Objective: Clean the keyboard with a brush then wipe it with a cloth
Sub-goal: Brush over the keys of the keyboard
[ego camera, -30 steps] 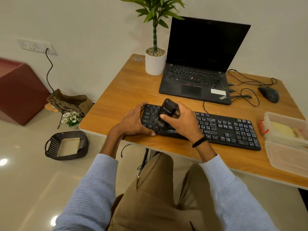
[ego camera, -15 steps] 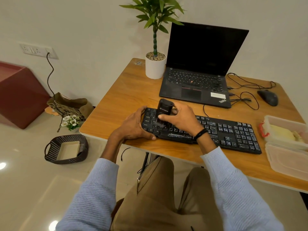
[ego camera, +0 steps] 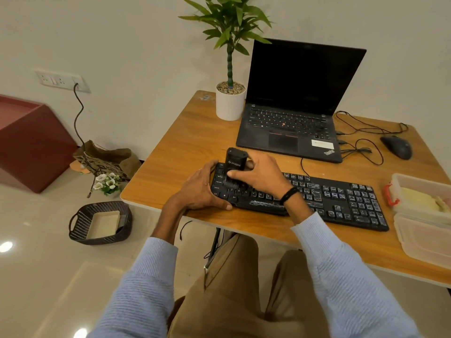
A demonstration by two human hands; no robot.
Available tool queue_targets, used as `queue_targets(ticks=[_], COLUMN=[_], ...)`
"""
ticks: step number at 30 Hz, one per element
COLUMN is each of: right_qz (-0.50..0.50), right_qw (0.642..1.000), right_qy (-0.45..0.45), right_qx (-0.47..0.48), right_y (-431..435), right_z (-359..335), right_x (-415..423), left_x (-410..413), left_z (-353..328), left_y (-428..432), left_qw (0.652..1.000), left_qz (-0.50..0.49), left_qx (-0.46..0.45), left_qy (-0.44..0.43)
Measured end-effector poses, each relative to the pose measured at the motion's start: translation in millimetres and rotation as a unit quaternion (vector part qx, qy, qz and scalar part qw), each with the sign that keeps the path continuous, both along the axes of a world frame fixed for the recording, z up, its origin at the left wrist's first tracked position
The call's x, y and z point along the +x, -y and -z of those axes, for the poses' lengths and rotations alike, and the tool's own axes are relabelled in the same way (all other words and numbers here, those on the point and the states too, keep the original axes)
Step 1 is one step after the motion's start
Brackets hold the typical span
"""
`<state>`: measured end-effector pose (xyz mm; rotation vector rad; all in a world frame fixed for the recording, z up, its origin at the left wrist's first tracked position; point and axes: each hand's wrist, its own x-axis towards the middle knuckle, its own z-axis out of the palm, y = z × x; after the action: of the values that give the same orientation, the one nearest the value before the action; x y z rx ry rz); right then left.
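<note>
Right hand [ego camera: 262, 178] grips blocky black brush [ego camera: 235, 163]; left hand [ego camera: 199, 192] clasps flat keyboard [ego camera: 341, 200] end.

An office-style workspace is indicated; a wooden surface [ego camera: 185, 147] is seen carrying an open laptop [ego camera: 292, 113], a wired keyboard [ego camera: 341, 203], a mouse [ego camera: 397, 147] and a potted plant [ego camera: 230, 103]; a wall socket [ego camera: 61, 80] is mounted nearby.

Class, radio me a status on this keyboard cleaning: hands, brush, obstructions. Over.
Left hand grips keyboard at left end. Right hand holds brush, bristles down on left-side keys. Plastic container close by right end.
</note>
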<state>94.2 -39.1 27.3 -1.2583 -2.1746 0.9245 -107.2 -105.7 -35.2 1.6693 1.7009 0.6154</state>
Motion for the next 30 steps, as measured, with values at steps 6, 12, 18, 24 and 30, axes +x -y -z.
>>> queue_targets(ticks=[6, 12, 18, 24, 30], right_qz=[0.078, 0.071, 0.057, 0.133, 0.133], right_qw=[0.995, 0.995, 0.998, 0.989, 0.990], right_qy=[-0.009, -0.008, 0.000, -0.012, -0.030], right_qx=[0.063, 0.062, 0.036, 0.065, 0.046], right_y=[-9, -19, -29, -31, -31], right_z=[2, 0, 5, 10, 5], right_x=[-7, -14, -20, -15, -7], left_x=[1, 1, 1, 2, 2], left_z=[-1, -2, -2, -2, -2], left_y=[1, 2, 2, 1, 1], left_qw=[1.000, 1.000, 1.000, 1.000, 1.000], left_qz=[-0.007, -0.011, -0.018, -0.015, -0.011], left_qx=[-0.007, -0.013, -0.015, -0.002, -0.004], left_qy=[0.002, 0.001, 0.003, 0.002, -0.004])
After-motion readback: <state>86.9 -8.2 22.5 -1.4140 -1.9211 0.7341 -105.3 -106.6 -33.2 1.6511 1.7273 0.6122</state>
